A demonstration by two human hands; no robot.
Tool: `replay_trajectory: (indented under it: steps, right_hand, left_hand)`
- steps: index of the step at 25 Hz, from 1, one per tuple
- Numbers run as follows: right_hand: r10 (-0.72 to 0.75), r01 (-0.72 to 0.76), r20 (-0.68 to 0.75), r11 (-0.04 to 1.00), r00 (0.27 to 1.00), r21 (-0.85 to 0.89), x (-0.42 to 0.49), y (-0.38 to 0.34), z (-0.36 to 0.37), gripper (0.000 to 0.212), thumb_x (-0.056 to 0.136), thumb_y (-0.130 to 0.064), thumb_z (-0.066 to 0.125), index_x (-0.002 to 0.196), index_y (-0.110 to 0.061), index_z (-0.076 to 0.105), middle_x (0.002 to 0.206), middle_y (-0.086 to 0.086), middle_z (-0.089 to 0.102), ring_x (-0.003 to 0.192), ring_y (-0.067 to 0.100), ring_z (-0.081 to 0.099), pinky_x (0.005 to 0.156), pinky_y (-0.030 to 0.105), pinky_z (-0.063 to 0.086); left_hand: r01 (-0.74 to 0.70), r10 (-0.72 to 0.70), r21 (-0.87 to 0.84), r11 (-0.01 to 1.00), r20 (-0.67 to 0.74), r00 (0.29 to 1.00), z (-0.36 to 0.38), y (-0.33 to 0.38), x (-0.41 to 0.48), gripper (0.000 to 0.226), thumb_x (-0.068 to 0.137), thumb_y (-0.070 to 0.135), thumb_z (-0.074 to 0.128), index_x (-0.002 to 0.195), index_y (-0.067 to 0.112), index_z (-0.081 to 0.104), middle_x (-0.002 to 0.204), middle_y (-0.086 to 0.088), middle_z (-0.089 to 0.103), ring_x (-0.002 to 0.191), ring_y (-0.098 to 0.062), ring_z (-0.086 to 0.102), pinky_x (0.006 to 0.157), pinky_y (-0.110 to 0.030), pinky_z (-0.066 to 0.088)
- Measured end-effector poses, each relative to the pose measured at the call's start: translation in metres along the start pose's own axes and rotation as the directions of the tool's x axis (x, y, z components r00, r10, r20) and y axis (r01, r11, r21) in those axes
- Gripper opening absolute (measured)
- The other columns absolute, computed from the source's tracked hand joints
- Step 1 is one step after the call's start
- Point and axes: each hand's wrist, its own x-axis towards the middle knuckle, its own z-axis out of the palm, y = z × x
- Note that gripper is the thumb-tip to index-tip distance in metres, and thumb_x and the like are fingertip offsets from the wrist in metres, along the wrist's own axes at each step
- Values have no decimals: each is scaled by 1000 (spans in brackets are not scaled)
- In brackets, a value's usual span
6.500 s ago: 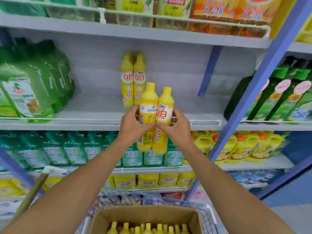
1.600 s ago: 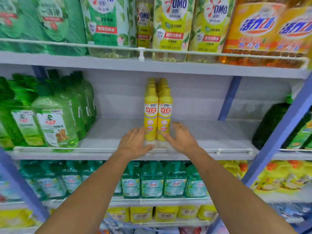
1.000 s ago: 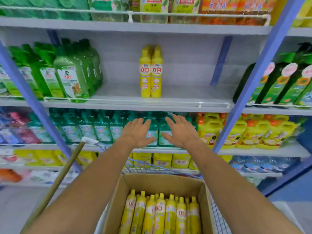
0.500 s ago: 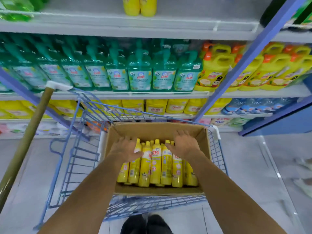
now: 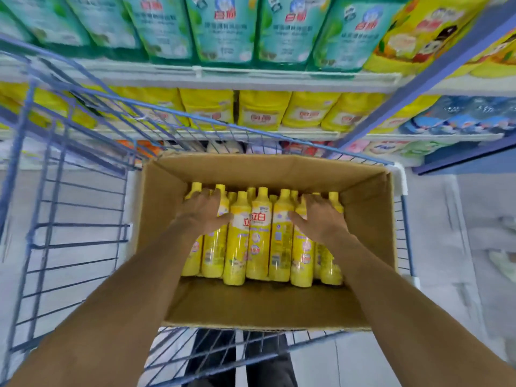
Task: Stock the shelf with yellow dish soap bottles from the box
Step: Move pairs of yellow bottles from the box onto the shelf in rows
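Observation:
Several yellow dish soap bottles (image 5: 259, 233) lie side by side in an open cardboard box (image 5: 365, 219), caps pointing away from me. Both of my hands are down in the box. My left hand (image 5: 202, 215) rests on the upper parts of the leftmost bottles, fingers laid over them and thumb spread toward the middle. My right hand (image 5: 319, 220) lies the same way on the rightmost bottles, thumb pointing inward. Neither hand has lifted a bottle. The shelf level with the stocked yellow bottles is out of view.
The box sits in a blue wire cart (image 5: 78, 191) pushed up to the shelving. Teal refill bottles (image 5: 223, 29) fill the upper visible shelf and yellow packs (image 5: 262, 110) the one below. A blue upright (image 5: 418, 88) slants at right. Grey floor lies on both sides.
My hands left the two bottles standing on the shelf and came down into the box. In the last half second they dropped from just above the bottles onto them as my view tilted down.

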Motion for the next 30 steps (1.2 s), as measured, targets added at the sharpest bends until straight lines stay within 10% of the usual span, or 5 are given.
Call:
replay_trajectory:
  steps: [16, 21, 25, 30]
  right_hand:
    - [196, -129, -118, 896, 974, 424, 69, 27, 43, 31, 88, -33, 71, 112, -13, 72, 103, 12, 75, 104, 32, 67, 84, 33, 48]
    - [231, -163, -38, 785, 972, 598, 57, 31, 29, 38, 82, -28, 78, 118, -18, 73, 103, -1, 72, 104, 16, 67, 88, 24, 46]
    - [180, -155, 43, 675, 983, 721, 40, 30, 33, 28, 75, -36, 77, 96, -19, 73, 97, -2, 76, 97, 19, 71, 93, 44, 57]
    - [101, -124, 72, 758, 992, 640, 21, 25, 36, 49, 74, -37, 87, 114, -18, 67, 110, -8, 70, 102, 13, 66, 95, 39, 56]
  left_hand:
    - [295, -363, -503, 812, -40, 931, 39, -4, 86, 55, 66, 48, 86, 98, 7, 66, 104, -18, 67, 103, -35, 62, 76, -35, 46]
    - [254, -277, -651, 715, 70, 958, 26, -9, 66, 39, 63, 24, 93, 89, 9, 69, 94, -13, 73, 92, -27, 69, 81, -42, 58]
    - [208, -205, -767, 607, 102, 973, 24, -9, 41, 51, 62, 19, 92, 104, 15, 63, 107, -11, 73, 99, -27, 70, 84, -39, 58]
    - [195, -147, -608, 770, 128, 981, 32, -5, 26, 56, 67, 30, 91, 114, 16, 63, 116, 3, 64, 110, -23, 63, 90, -35, 53]
